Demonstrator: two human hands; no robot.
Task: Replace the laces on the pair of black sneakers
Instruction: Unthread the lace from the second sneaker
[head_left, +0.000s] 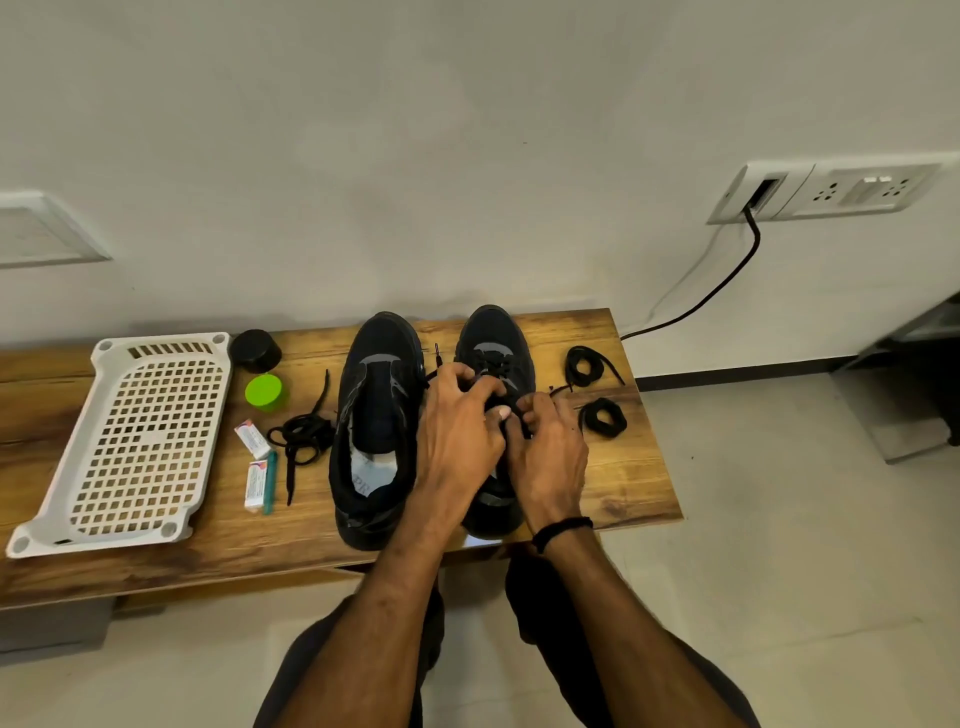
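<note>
Two black sneakers stand side by side on the wooden table (623, 467), toes toward the wall. The left sneaker (376, 415) has no lace and its tongue is open. The right sneaker (493, 343) still carries a lace over its front eyelets. My left hand (457, 421) and my right hand (545, 447) are both over its middle, fingers curled and pinching that lace (437, 358); one lace end sticks up to the left of my left hand, another to the right. A loose tangled lace (304, 434) lies left of the shoes. Two coiled laces (584, 364) (602, 418) lie to the right.
A white perforated plastic tray (140, 441) sits at the table's left. Beside it are a black round lid (255, 351), a green round cap (264, 391), two small white packets (252, 439) and a teal stick (270, 483). A black cable (727, 280) runs from the wall socket.
</note>
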